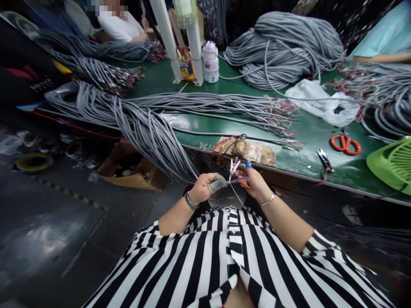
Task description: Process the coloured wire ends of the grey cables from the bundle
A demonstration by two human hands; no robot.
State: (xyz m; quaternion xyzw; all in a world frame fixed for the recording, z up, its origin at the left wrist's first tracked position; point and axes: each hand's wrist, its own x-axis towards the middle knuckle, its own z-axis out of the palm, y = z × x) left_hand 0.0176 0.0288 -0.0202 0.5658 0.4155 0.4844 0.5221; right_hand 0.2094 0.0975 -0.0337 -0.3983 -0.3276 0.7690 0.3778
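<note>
My left hand (205,187), with grey covers on its fingers, is closed around the end of a grey cable (189,169). From that end fan out thin coloured wires (240,182), which my right hand (255,184) pinches; a blue cover sits on one of its fingertips. Between the hands a pink clip-like piece (234,167) stands upright; which fingers touch it I cannot tell. A thin pale strand (236,194) hangs below the wires. Just beyond my hands, a worn brown block (247,150) lies at the table edge.
Grey cable bundles (205,100) with stripped ends lie along the green table (310,160). Orange-handled scissors (346,144), small cutters (325,160), a green basket-like object (391,164) and a plastic bag (323,100) are at right. A bottle (210,62) stands behind. Other people sit across.
</note>
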